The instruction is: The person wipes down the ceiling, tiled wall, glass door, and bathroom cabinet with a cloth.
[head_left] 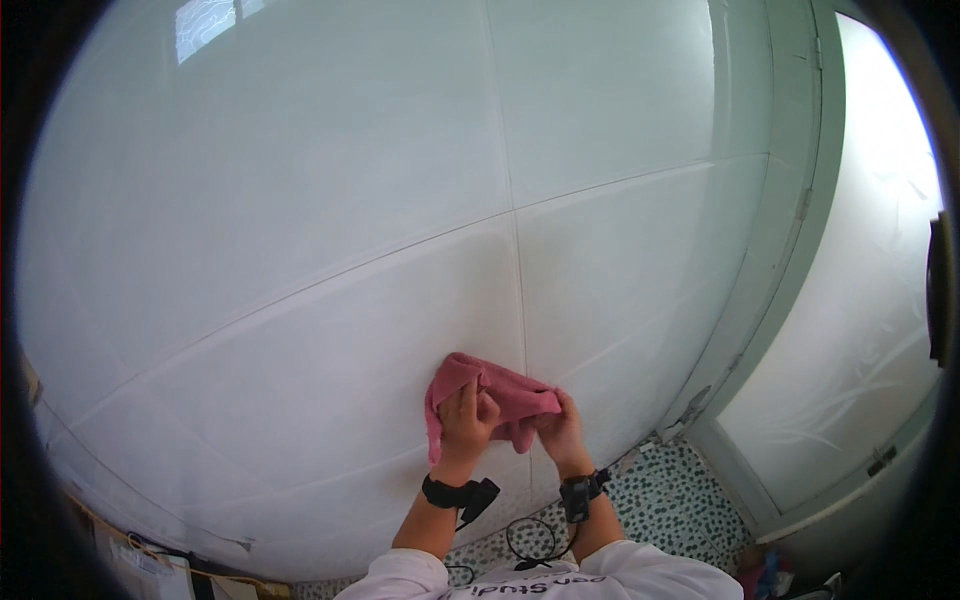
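Observation:
A pink-red cloth (512,393) is bunched between my two hands in front of a white tiled wall (330,370). My left hand (466,425) grips its left part, with a loose end of the cloth hanging past the wrist. At the cloth's right end, the fingers of my right hand (563,432) close on its edge. Whether the cloth touches the tiles, I cannot tell for certain. Black bands with small devices sit on both wrists.
A frosted glass door (835,300) in a pale frame stands on the right. Speckled green and white floor (680,495) lies below. A thin black cable (530,540) loops near my body. Boxes and cords (150,565) are at the lower left.

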{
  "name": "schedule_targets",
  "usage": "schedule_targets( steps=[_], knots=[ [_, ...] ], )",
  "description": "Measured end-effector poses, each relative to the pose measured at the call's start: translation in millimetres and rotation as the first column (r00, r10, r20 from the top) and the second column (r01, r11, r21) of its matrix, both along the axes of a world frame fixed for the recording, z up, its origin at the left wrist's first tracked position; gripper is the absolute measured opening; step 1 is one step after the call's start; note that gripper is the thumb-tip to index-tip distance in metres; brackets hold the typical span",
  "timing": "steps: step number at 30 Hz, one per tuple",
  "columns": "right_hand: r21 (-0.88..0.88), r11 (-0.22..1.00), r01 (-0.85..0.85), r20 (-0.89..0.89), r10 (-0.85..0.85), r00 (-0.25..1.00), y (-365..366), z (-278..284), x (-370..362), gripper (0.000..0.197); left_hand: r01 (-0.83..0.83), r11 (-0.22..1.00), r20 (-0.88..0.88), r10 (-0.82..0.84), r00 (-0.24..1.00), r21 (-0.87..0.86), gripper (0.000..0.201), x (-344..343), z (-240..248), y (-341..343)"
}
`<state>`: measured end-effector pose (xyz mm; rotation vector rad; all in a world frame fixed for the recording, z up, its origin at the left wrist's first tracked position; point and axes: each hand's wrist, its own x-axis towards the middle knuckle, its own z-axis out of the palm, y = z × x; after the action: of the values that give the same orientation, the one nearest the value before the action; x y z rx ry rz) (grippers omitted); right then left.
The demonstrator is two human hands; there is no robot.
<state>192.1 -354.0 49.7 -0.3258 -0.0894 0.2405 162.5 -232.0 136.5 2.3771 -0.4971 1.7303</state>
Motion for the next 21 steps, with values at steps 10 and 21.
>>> schedule_targets(
  steps=[10, 21],
  knots=[
    [-0.357, 0.369, 0.858, 0.428, -0.752, 0.502, 36.3, 40.1, -7.6, 0.028, 0.048, 0.994, 0.093, -0.039, 0.995, -0.099, 0.017, -32.6, 6.1, 43.2],
    [-0.283, 0.265, 0.922, 0.874, -0.325, 0.362, 70.2, 53.6, -3.6, 0.024, -0.297, 0.952, -0.024, 0.296, 0.955, -0.074, 0.045, -52.3, 9.6, 41.8]
  ],
)
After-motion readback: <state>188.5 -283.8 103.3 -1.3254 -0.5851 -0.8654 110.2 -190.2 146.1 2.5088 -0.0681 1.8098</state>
